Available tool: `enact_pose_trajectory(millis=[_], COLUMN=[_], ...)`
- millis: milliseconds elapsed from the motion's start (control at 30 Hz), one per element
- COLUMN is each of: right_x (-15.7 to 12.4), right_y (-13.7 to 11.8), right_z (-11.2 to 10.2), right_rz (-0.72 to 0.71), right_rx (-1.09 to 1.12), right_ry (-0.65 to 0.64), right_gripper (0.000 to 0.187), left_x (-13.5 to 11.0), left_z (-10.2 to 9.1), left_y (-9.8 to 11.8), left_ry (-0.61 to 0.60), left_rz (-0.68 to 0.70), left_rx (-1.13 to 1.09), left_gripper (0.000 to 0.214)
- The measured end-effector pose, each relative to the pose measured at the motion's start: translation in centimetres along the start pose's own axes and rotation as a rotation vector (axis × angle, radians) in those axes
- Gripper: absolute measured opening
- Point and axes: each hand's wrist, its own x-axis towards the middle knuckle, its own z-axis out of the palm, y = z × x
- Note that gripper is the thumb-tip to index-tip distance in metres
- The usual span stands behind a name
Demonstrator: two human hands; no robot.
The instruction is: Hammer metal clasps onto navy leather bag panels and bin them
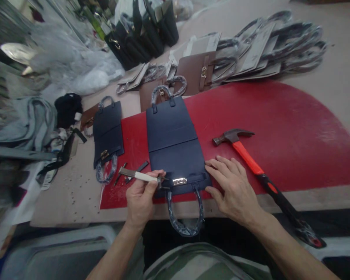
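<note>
A flat navy bag panel with wrapped handles lies on the red mat. Its silver clasp sits near the front edge. My left hand is closed around a white-handled tool, whose tip touches the panel just left of the clasp. My right hand lies flat with fingers spread, pressing the panel's right front corner.
A claw hammer with an orange and black handle lies right of my right hand. A second navy panel lies to the left. Brown panels, grey pieces, finished black bags and plastic wrap fill the back.
</note>
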Motion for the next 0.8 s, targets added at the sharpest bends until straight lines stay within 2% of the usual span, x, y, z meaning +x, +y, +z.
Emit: enact_pose_trajectory(millis=[133, 333, 467, 800], right_x=[0.0, 0.1, 0.1, 0.1], right_y=[0.0, 0.0, 0.0, 0.0], right_z=[0.0, -0.1, -0.1, 0.0], right_rz=[-0.006, -0.008, -0.012, 0.000], right_rx=[0.002, 0.003, 0.006, 0.009], right_ry=[0.004, -0.002, 0.002, -0.008], right_gripper=[0.040, 0.040, 0.041, 0.041], left_x=[0.5, 1.3, 1.1, 1.1], left_z=[2.2, 5.0, 5.5, 5.7], left_y=[1.1, 1.4, 1.0, 0.4], left_ry=[-0.153, -0.270, -0.335, -0.324], left_rz=[0.113, 0.261, 0.302, 0.294], left_rx=[0.078, 0.085, 0.110, 0.123], left_gripper=[0.017, 0.017, 0.021, 0.018])
